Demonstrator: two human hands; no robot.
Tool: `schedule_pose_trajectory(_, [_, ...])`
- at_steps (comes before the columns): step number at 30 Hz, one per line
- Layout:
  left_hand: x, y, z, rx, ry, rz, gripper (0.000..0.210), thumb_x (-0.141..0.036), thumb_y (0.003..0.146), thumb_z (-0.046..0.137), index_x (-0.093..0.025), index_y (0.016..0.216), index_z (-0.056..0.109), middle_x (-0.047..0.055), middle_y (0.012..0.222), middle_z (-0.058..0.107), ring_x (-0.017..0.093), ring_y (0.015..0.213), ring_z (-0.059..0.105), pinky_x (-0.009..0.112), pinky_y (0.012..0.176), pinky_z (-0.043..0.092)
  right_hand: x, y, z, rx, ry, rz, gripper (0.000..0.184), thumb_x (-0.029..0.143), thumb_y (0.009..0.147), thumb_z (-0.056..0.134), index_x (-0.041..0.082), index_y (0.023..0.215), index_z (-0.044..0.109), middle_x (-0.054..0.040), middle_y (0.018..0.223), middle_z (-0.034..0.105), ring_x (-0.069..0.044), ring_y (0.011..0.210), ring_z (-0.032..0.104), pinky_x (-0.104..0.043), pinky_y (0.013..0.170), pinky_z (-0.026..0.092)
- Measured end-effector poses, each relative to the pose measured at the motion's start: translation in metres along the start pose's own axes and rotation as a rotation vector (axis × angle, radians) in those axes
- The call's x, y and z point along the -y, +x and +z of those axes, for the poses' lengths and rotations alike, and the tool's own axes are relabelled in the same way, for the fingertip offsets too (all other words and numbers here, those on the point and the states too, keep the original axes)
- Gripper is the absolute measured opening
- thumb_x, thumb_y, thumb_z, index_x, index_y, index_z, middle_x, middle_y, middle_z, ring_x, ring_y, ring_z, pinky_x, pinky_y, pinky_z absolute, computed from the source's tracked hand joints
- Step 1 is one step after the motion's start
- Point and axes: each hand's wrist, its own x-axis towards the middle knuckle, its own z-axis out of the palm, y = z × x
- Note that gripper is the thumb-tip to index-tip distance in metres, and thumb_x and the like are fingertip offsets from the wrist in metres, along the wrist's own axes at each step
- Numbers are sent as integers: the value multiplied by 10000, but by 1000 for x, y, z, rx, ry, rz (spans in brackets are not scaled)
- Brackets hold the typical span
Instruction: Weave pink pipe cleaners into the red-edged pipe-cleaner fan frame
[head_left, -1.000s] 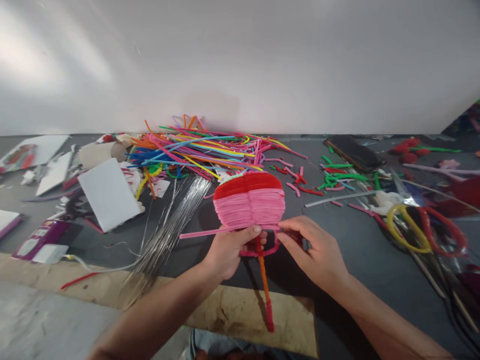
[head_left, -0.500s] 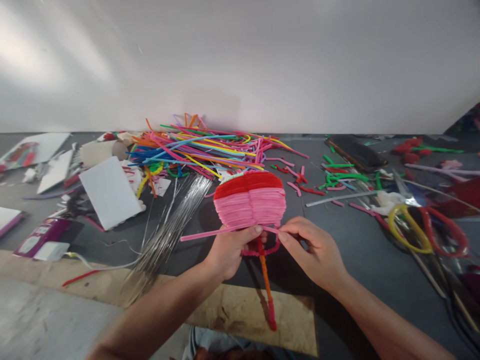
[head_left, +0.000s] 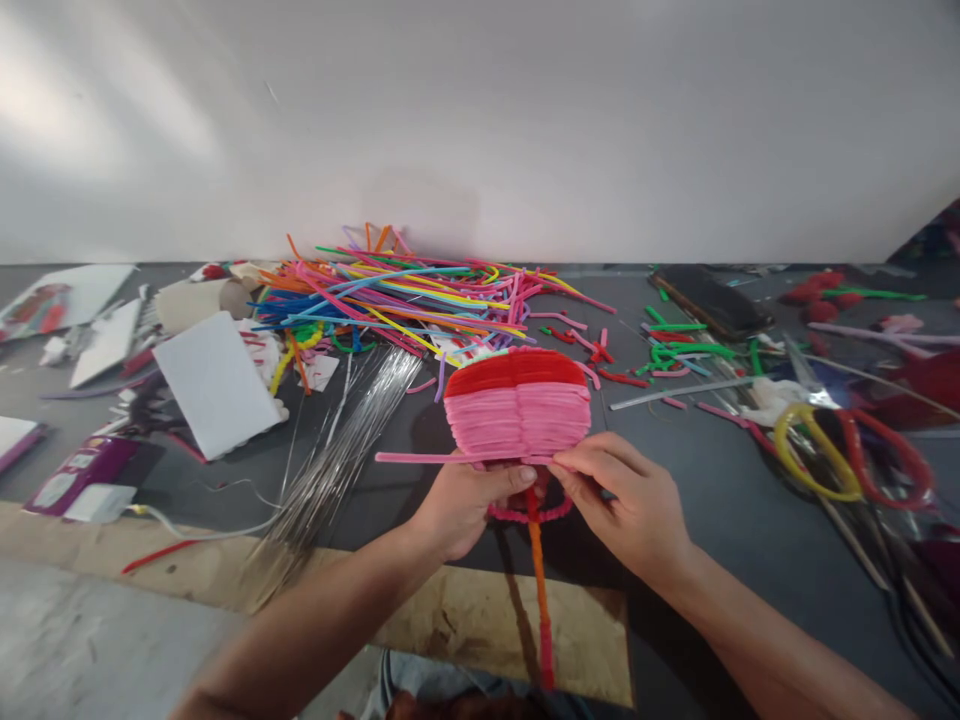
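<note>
A rounded pipe-cleaner piece (head_left: 517, 410), pink with a red band near its top, is held up over the table. An orange and red pipe-cleaner stem (head_left: 540, 570) hangs below it. My left hand (head_left: 469, 505) grips the underside of the piece, thumb across the front. A loose pink pipe cleaner (head_left: 420, 457) lies level along its lower edge, one end sticking out to the left. My right hand (head_left: 626, 500) pinches that pipe cleaner between thumb and fingertips at the right. Behind the fingers, the lower pink loop (head_left: 551, 515) is partly hidden.
Many coloured pipe cleaners (head_left: 405, 290) are heaped at the back. Thin metal wires (head_left: 345, 450) lie left of my hands, beside a white card (head_left: 217, 385). Scissors (head_left: 817, 455) with yellow and red handles lie right, near green scraps (head_left: 690, 352) and a dark phone-like slab (head_left: 709, 300).
The pipe-cleaner piece has shifted a little right and its stem hangs straighter. The loose pink pipe cleaner has turned nearly level, and my right hand's fingertips have come closer to the left thumb.
</note>
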Motion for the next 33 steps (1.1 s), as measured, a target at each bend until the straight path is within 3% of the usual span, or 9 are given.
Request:
schedule_pose_trajectory(5, [0, -1, 2, -34, 15, -96, 277, -284, 638, 758, -105, 826, 662, 57, 691, 668, 159, 583, 631, 325, 585, 543, 0, 2, -1, -32, -107, -40, 114, 126, 794, 604, 193, 886, 615, -29, 768, 623, -134, 705, 597, -242, 645, 486])
schedule_pose_trajectory(9, [7, 1, 0, -74, 64, -42, 293, -317, 637, 757, -118, 828, 659, 41, 673, 659, 155, 582, 624, 315, 576, 539, -1, 5, -3, 45, -339, -118, 122, 185, 783, 620, 193, 903, 642, -54, 811, 636, -180, 754, 571, -307, 671, 445])
schedule_pose_trajectory(13, [12, 2, -1, -86, 93, 5, 303, -362, 667, 731, -133, 851, 657, 42, 709, 670, 167, 610, 636, 332, 596, 542, 2, 7, -9, 88, -484, -229, 65, 190, 775, 635, 230, 821, 657, -22, 801, 657, -169, 731, 541, -321, 659, 360])
schedule_pose_trajectory(19, [7, -1, 6, -102, 48, -52, 383, -371, 567, 795, -124, 818, 645, 27, 672, 653, 179, 591, 638, 373, 616, 543, 4, 5, -11, 111, -521, -287, 63, 173, 784, 633, 215, 830, 646, 4, 797, 674, -130, 706, 540, -332, 735, 317])
schedule_pose_trajectory(26, [12, -2, 6, -55, 53, 21, 303, -340, 630, 762, -138, 826, 650, 21, 715, 665, 151, 630, 622, 342, 657, 528, 7, 5, -7, 69, -537, -275, 36, 170, 795, 615, 202, 782, 624, 14, 736, 656, -107, 645, 537, -332, 752, 304])
schedule_pose_trajectory(29, [14, -1, 6, -84, 53, 61, 275, -337, 664, 739, -145, 843, 660, 23, 772, 678, 151, 692, 624, 344, 735, 517, 7, 6, -8, 77, -526, -284, 76, 150, 792, 615, 207, 842, 627, 8, 763, 671, -116, 661, 562, -336, 751, 315])
schedule_pose_trajectory(33, [12, 0, 6, -103, 51, 59, 276, -359, 678, 724, -137, 827, 660, 32, 748, 678, 151, 650, 620, 336, 691, 524, 5, 5, -12, 82, -458, -284, 144, 137, 782, 626, 213, 903, 616, 5, 781, 687, -125, 670, 586, -340, 743, 341])
